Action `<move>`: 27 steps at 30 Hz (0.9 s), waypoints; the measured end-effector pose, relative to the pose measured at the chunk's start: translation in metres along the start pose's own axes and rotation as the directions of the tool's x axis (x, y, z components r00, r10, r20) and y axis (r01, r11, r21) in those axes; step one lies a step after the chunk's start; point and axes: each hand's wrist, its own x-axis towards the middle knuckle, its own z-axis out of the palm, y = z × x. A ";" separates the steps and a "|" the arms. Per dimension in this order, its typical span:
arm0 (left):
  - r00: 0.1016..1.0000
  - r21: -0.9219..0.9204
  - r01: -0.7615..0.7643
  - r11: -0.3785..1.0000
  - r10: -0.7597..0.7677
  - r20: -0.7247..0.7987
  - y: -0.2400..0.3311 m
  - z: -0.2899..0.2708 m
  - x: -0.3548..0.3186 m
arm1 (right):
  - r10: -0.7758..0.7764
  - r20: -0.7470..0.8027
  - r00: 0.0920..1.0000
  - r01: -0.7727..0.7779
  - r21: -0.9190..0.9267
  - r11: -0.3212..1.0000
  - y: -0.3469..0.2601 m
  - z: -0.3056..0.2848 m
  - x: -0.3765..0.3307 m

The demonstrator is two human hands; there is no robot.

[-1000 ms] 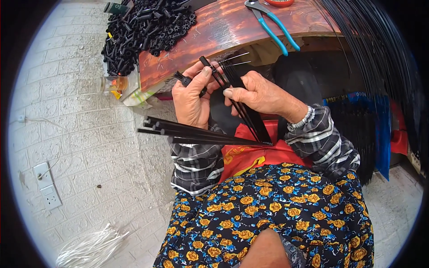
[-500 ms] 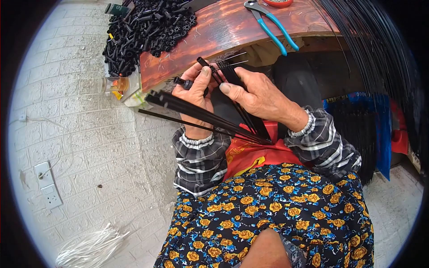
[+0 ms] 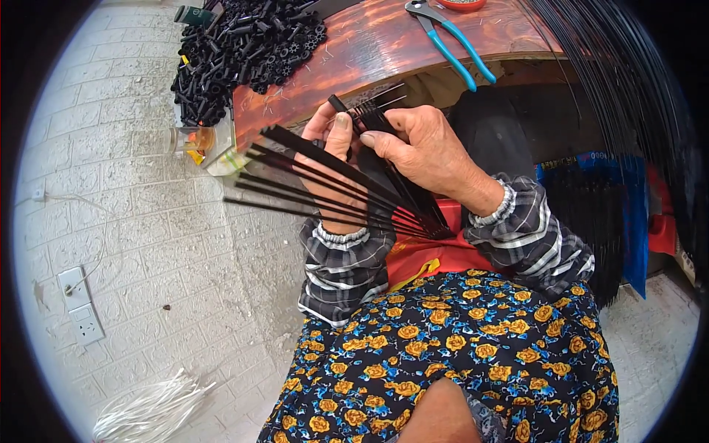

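Observation:
My left hand [image 3: 330,159] and my right hand [image 3: 425,151] meet in front of my chest, below the edge of a brown wooden table [image 3: 369,52]. Together they grip a bundle of thin black strips [image 3: 317,181] that fans out to the left from a joined end near my lap. My left thumb presses on the upper strips. My right hand's fingers pinch a short black tube piece [image 3: 347,109] with thin metal wires poking out of its far end.
A heap of small black plastic tubes [image 3: 236,52] lies on the table's left part. Blue-handled pliers [image 3: 450,40] lie further right. Long black rods [image 3: 628,96] arc down at the right. White strips [image 3: 148,410] and a power strip [image 3: 81,310] lie on the paved floor.
The fan of black strips has swung upward, from pointing low left to lying across my left hand. Both hands have risen slightly toward the table edge, still gripping the bundle.

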 end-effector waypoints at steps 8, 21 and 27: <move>0.996 -0.168 -0.063 0.984 0.074 0.057 -0.001 -0.001 -0.005 | 0.084 0.064 0.994 -0.088 0.060 0.994 -0.003 -0.002 -0.007; 0.996 -0.092 0.019 0.996 -0.011 0.083 0.005 -0.017 -0.007 | 0.084 0.172 0.981 -0.134 0.299 0.945 0.008 0.001 -0.003; 0.988 -0.114 0.084 0.990 -0.067 0.141 0.006 -0.016 -0.011 | 0.061 0.127 0.990 -0.096 0.285 0.954 -0.005 -0.006 -0.005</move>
